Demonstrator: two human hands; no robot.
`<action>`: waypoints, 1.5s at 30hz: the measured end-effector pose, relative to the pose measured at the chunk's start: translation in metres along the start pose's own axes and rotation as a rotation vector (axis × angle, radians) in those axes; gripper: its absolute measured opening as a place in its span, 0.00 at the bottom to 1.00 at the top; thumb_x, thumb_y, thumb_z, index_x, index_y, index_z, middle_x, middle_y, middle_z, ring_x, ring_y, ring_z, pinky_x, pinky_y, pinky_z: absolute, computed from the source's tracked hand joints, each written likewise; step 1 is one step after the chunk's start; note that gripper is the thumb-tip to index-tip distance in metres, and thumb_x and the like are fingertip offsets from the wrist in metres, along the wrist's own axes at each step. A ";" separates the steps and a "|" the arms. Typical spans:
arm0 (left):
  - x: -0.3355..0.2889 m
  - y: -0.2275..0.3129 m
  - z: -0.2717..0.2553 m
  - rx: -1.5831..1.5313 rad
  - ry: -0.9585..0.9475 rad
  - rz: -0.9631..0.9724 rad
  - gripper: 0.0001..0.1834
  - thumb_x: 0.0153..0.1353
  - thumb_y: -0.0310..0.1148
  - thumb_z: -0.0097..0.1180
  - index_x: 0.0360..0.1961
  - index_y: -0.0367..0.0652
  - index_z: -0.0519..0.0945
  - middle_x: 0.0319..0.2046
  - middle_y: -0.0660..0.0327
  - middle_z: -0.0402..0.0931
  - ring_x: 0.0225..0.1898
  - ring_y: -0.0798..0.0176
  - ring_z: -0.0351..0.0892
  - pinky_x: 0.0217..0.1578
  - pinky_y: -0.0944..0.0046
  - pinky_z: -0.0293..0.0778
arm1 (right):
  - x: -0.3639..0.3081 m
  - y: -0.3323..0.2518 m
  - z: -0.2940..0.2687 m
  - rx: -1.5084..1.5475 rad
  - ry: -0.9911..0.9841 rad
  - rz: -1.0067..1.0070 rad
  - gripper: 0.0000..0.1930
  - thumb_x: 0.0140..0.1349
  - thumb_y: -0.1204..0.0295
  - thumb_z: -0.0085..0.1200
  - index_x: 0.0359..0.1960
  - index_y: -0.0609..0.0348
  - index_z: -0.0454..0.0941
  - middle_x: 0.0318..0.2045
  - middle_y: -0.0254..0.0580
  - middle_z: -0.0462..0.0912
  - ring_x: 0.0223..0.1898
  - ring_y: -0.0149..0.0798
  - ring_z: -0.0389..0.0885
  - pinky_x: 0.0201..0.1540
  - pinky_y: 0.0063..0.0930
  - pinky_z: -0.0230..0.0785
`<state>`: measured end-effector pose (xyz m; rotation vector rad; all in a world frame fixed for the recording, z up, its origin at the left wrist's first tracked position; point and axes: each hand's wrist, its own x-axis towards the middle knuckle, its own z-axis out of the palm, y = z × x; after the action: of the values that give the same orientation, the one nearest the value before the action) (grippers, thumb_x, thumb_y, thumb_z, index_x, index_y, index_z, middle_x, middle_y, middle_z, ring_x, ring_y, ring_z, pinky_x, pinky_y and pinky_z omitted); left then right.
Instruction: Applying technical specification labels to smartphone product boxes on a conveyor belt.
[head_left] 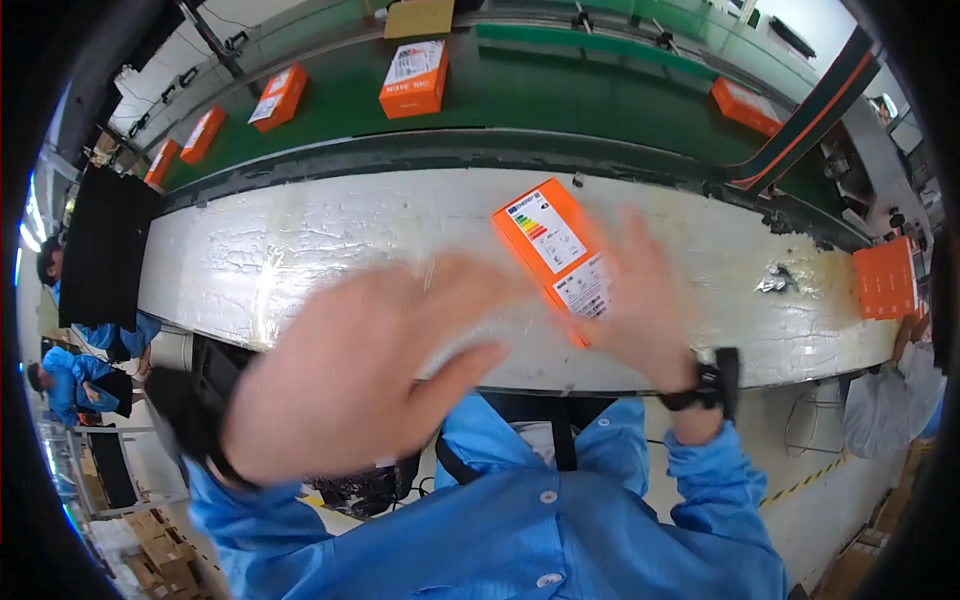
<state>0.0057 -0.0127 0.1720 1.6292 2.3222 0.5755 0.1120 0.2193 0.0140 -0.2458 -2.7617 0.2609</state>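
Observation:
An orange box (pixel 541 236) with white labels, one bearing a coloured energy scale, lies tilted on the white worktop in front of me. My right hand (pixel 645 305) is over its right side, fingers stretched out and thumb at the box's lower end. Motion blur hides whether that hand touches the box. Closer to the camera, my left hand (pixel 345 350) is raised over the worktop's front edge. Its thumb stands apart from the blurred fingers, which point toward the box, and nothing shows in its grasp.
Beyond the worktop (pixel 400 215) runs a green conveyor belt (pixel 550 100) carrying several orange boxes (pixel 413 80) and a brown carton (pixel 420 18). More orange boxes (pixel 885 280) stand at the worktop's right end, near a dark post (pixel 810 115). People in blue (pixel 75 385) are at far left.

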 end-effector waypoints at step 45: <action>0.025 -0.062 0.187 -1.335 0.719 -0.556 0.35 0.56 0.41 0.66 0.62 0.41 0.67 0.57 0.47 0.67 0.55 0.47 0.72 0.57 0.54 0.67 | 0.147 0.053 0.052 1.685 0.057 0.456 0.13 0.65 0.68 0.55 0.48 0.61 0.77 0.42 0.37 0.83 0.41 0.31 0.82 0.46 0.24 0.74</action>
<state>0.0228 0.0248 -0.0225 0.1421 1.6971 2.1139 -0.0352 0.2927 0.0031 -0.3444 -1.5135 2.2954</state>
